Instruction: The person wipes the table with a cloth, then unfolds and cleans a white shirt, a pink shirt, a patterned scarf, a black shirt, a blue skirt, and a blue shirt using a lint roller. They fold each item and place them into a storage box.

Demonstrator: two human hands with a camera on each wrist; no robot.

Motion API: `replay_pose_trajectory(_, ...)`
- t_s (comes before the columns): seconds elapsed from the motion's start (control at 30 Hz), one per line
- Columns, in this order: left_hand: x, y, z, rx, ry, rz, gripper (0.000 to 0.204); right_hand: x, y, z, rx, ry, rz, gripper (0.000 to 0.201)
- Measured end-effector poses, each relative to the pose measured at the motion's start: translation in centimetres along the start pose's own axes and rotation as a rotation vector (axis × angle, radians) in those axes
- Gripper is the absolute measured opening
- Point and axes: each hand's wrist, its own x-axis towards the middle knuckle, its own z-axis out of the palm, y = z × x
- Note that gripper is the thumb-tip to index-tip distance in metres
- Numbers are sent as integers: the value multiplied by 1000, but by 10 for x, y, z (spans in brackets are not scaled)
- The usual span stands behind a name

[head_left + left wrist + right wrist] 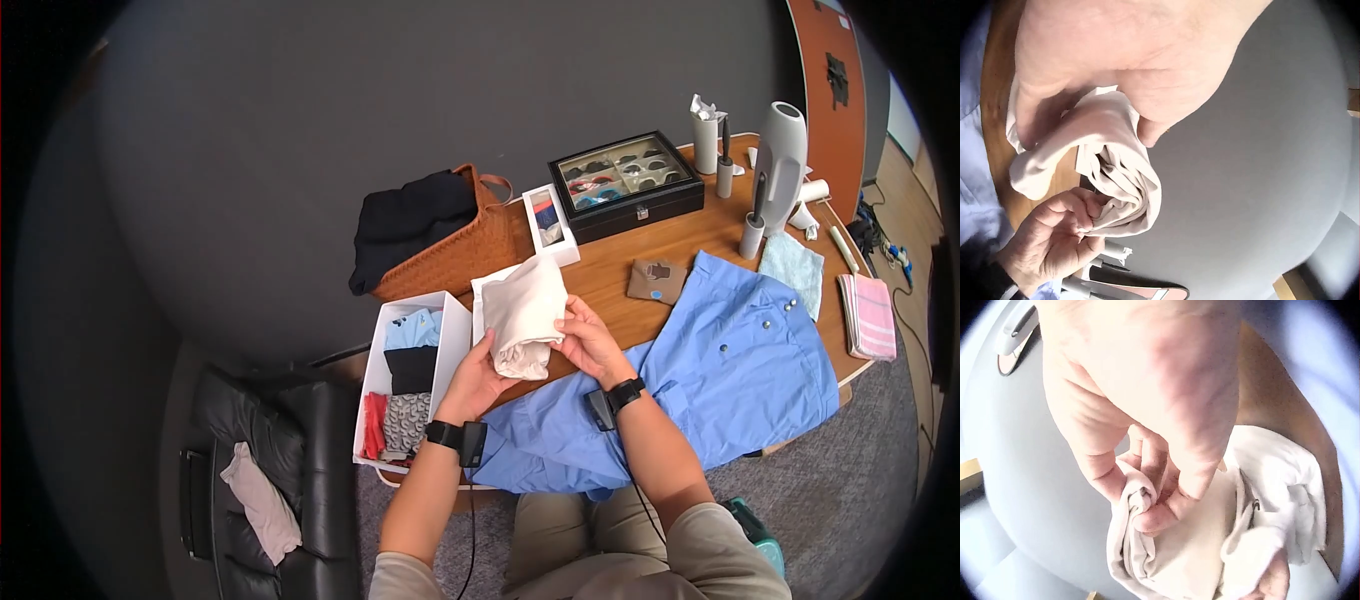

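Note:
A cream-coloured garment [525, 305], rolled and folded into a thick bundle, is held up between both hands over the table. My left hand [478, 378] grips its near left side, thumb and fingers on opposite faces in the left wrist view. My right hand [592, 345] pinches the rolled edge at the right between thumb and fingers. Layers of cloth [1125, 187] spiral inside the bundle's open end. Behind it, a white folded cloth [1297, 487] shows in the right wrist view. A blue shirt [730, 360] with buttons lies spread beside and below the right hand.
Left of the hands stands a white box [455, 340] of folded clothes. A woven basket [490, 235] with dark cloth, a glasses case [640, 210] and a small white box [565, 250] line the back. A brown pouch [655, 280] and pink towel [867, 315] lie rightward.

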Motion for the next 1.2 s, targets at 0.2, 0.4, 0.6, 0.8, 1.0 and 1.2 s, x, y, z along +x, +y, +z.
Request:
replay_pose_trajectory(0.2,16,-16,-13,-178,-76,100,57,-3,4,2,-24,-81,104,46)
replay_pose_trajectory(0.4,-21,-5,-6,-203,19,153,52,-11,-5,0,-24,-237,225,55)
replay_pose_trajectory(0.6,-105,33,-28,-294,175,474,49,-6,-4,-10,-39,-356,201,46)
replay_pose_trajectory(0.8,-145,27,-141,-470,254,556,52,-6,-3,-5,-93,-299,222,42)
replay_pose_trajectory(1.0,-152,-6,-177,-544,458,445,53,-6,-4,-6,-94,-299,221,41)
replay_pose_trajectory(1.2,-160,-20,-155,-505,513,376,49,-6,-3,-5,-100,-293,234,41)
